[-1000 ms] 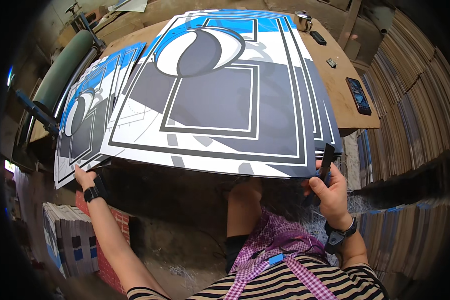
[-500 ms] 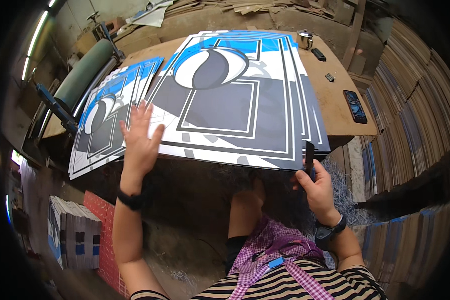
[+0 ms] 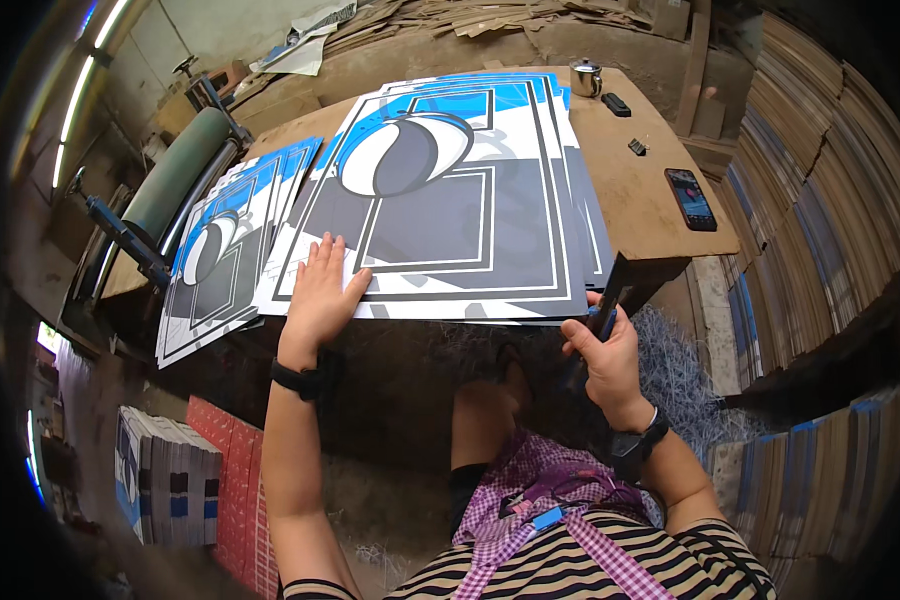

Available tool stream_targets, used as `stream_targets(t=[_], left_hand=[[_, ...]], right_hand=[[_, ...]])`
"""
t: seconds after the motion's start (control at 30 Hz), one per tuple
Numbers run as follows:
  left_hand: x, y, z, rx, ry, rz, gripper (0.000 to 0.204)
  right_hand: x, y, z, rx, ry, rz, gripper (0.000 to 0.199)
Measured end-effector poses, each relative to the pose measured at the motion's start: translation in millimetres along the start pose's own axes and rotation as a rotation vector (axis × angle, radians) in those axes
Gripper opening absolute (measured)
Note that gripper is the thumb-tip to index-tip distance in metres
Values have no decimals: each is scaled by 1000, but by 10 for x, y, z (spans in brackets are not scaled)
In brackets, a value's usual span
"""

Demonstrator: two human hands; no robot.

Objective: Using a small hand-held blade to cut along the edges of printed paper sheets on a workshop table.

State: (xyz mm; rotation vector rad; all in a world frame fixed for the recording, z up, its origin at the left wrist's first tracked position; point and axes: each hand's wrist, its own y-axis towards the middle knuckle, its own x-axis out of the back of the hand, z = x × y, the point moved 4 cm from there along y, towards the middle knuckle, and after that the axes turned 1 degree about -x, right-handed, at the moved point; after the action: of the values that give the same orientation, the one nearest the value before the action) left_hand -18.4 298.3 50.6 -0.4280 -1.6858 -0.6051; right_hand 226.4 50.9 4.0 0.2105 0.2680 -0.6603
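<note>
We see glossy printed paper sheets (image 3: 450, 200) fanned over a matt, bare wooden table (image 3: 650, 190), with a shiny metal cup (image 3: 587, 78), a glass-faced black phone (image 3: 691, 198) and rough corrugated cardboard (image 3: 490, 15) scraps piled behind.

We are looking down on a brown wooden table (image 3: 660, 205) standing in a dim workshop. A green roller machine (image 3: 165, 185) is sitting at its left. Flattened cardboard (image 3: 490, 15) is lying heaped along the far wall. Tall stacks of sheets (image 3: 820, 230) are lining the right side. A tube light (image 3: 75, 95) is glowing at upper left. Shredded paper (image 3: 685, 375) is covering the floor.
</note>
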Motion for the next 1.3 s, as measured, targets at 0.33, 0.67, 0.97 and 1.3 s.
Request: stream_targets(t=[0.33, 0.67, 0.97, 1.3], left_hand=[[-9, -174, -238, -11, -20, -239, 66], [-50, -1351, -1494, -462, -859, -451, 46], [-622, -1378, -1858, -228, -2078, 121, 71], [-649, -1537, -2004, 263, -1980, 61, 28]], right_hand=[[183, 123, 54, -270, 327, -132, 29], [274, 303, 351, -132, 256, -126, 21], [533, -417, 146, -151, 99, -71, 18], [645, -887, 81, -171, -59, 67, 53]])
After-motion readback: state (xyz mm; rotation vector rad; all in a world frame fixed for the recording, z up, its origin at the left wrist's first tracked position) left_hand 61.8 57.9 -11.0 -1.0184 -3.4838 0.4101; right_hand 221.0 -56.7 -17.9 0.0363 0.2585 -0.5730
